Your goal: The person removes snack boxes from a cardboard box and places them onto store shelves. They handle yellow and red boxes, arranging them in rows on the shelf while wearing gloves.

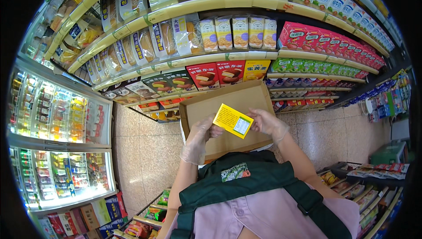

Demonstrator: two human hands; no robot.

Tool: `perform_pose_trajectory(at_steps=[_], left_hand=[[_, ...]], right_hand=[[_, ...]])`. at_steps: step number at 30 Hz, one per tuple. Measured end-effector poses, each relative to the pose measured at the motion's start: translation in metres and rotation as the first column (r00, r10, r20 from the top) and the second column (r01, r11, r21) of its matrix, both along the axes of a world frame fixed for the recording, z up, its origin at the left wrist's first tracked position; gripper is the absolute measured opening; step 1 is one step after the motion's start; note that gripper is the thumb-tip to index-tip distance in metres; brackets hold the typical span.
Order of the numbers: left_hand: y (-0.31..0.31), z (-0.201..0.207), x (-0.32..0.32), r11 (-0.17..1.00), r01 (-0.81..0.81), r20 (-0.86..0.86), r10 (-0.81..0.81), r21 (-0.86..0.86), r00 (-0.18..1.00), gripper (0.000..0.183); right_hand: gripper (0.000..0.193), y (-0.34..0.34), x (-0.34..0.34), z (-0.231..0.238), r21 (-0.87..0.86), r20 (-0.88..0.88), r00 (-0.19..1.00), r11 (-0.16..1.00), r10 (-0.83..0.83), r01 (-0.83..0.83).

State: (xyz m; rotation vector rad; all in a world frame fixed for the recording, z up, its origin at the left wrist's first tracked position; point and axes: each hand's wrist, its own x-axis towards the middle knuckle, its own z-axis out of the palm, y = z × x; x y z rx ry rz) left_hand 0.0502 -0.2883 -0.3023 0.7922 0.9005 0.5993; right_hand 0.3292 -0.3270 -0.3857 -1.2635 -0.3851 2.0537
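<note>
A small flat yellow box (227, 116), with printed text and a white-and-green panel on the side facing me, is held up in front of me. My left hand (201, 134), in a thin clear glove, is closed around its left end. At the opposite end, my right hand (269, 125), gloved the same way, pinches the box's right edge; some of the fingertips are hidden. Beneath both hands lies an open, shallow cardboard carton (246, 94), whose visible inside is bare brown board.
Ahead curves a shelf rack (176, 58) with packaged breads, red cake boxes (231, 72) and pink drink packs (325, 41). A lit drinks fridge (59, 111) stands to the left. Low snack racks (369, 199) flank me behind. Tiled floor (138, 151) shows on both sides.
</note>
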Motion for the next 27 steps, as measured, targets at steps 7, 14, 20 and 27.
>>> perform_pose_trajectory(at_steps=[7, 14, 20, 27], left_hand=[[0.0, -0.006, -0.002, 0.998, 0.059, 0.043, -0.059, -0.007, 0.997, 0.046], [-0.007, 0.002, 0.002, 0.999, 0.045, 0.012, -0.045, -0.018, 0.999, 0.047], [-0.008, -0.011, 0.001, 0.996, 0.093, 0.052, -0.093, 0.008, 0.994, 0.049], [-0.012, -0.012, 0.005, 0.995, 0.097, 0.098, -0.099, 0.023, 0.99, 0.051]], right_hand=[[0.045, 0.007, 0.002, 0.014, 0.025, 0.018, 1.0, 1.0, -0.014, 0.014], [0.046, 0.01, 0.001, 0.017, 0.037, 0.041, 0.998, 0.998, -0.05, 0.049], [0.047, 0.012, 0.002, 0.014, 0.056, 0.051, 0.996, 0.996, -0.07, 0.067], [0.048, 0.013, -0.002, 0.018, 0.021, 0.084, 0.987, 0.991, -0.134, 0.133]])
